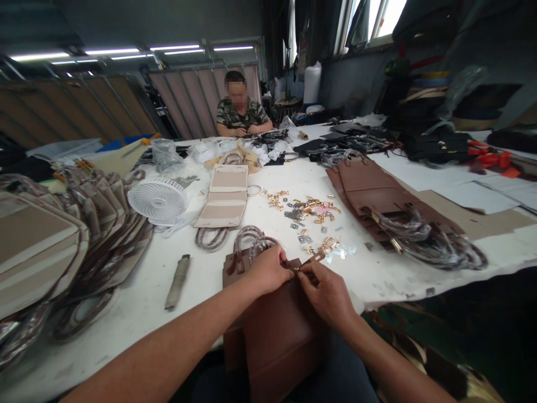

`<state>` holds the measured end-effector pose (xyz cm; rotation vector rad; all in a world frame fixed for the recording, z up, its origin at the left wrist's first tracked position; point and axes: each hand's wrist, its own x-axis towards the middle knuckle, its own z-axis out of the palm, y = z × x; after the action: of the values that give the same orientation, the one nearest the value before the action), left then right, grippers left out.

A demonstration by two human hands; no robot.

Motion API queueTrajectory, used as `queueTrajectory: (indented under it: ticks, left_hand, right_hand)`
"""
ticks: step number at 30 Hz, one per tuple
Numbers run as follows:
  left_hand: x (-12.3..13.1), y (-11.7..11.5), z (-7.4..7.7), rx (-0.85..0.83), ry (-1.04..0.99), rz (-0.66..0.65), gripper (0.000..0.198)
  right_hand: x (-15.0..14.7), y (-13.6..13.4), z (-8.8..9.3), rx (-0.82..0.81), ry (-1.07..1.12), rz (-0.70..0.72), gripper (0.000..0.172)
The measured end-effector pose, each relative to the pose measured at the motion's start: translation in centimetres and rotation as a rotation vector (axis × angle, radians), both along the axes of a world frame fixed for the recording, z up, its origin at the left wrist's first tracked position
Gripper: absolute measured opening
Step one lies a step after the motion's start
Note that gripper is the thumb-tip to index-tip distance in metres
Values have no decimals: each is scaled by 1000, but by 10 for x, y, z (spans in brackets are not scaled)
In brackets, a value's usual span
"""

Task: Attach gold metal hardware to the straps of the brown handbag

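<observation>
A brown leather bag point(285, 330) hangs over the table's front edge onto my lap, its plastic-wrapped handles point(249, 238) lying on the tabletop. My left hand point(272, 270) is closed on the bag's upper edge, thumb and fingers bent inward. Close beside it, my right hand point(327, 292) pinches a narrow brown strap with a gold-coloured fitting point(319, 256) at its end. Both sets of fingertips nearly meet at a small shiny spot on the leather; the fingers partly cover it. Just beyond my hands lie loose gold clasps point(329, 245) and flat metal plates point(305, 239).
Stacked brown bag pieces point(390, 196) lie right, beige-lined bags point(104, 212) left. A white fan point(157, 198), an opened bag point(226, 187) and a wrapped-handle tool point(178, 282) are on the white table point(142, 330). A person point(243, 112) sits across, near black pieces point(352, 140).
</observation>
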<state>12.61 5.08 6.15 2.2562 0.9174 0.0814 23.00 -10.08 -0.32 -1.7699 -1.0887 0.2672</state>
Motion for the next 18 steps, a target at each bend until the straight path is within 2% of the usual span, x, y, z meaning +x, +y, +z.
queueTrajectory:
  ticks: [7,10,14,18]
  left_hand:
    - [-5,-13,10,19,-177,6,28]
    - [-13,-13,16,-16,-239,-5,28]
    - [-20,-11,23,-22,-243,5,27]
    - [-20,-12,27,-42,-254,25,30]
  right_hand:
    - [-8,-1,3,57,69,-65,13]
    - [-8,-2,10,45,125,-13,14]
    - [-2,-3,24,-13,55,61,22]
    - [5,-6,39,-119,31,137,17]
